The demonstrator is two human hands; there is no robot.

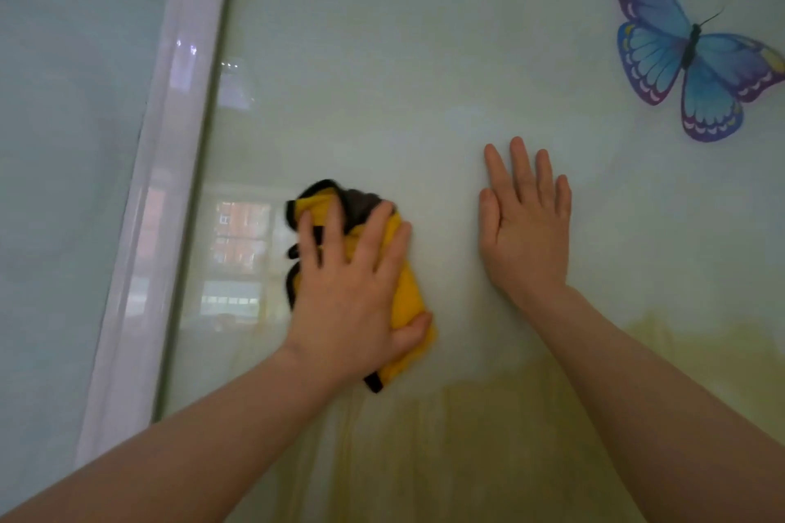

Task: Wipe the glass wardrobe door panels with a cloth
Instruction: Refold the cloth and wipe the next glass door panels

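A glossy pale-green glass door panel (424, 68) fills most of the head view. My left hand (352, 284) presses a folded yellow cloth with dark edging (408, 301) flat against the glass, fingers spread over it and thumb hooked under its right side. To the right, my right hand (524, 225) rests flat on the same panel, fingers together and pointing up, holding nothing. A second glass panel (63, 183) lies to the left, beyond a white frame strip.
The white vertical frame strip (157, 200) separates the two panels. A blue and purple butterfly picture (688, 51) sits on the glass at the upper right. A window reflection (238, 259) shows left of the cloth. Yellowish printed streaks (467, 437) cover the panel's lower part.
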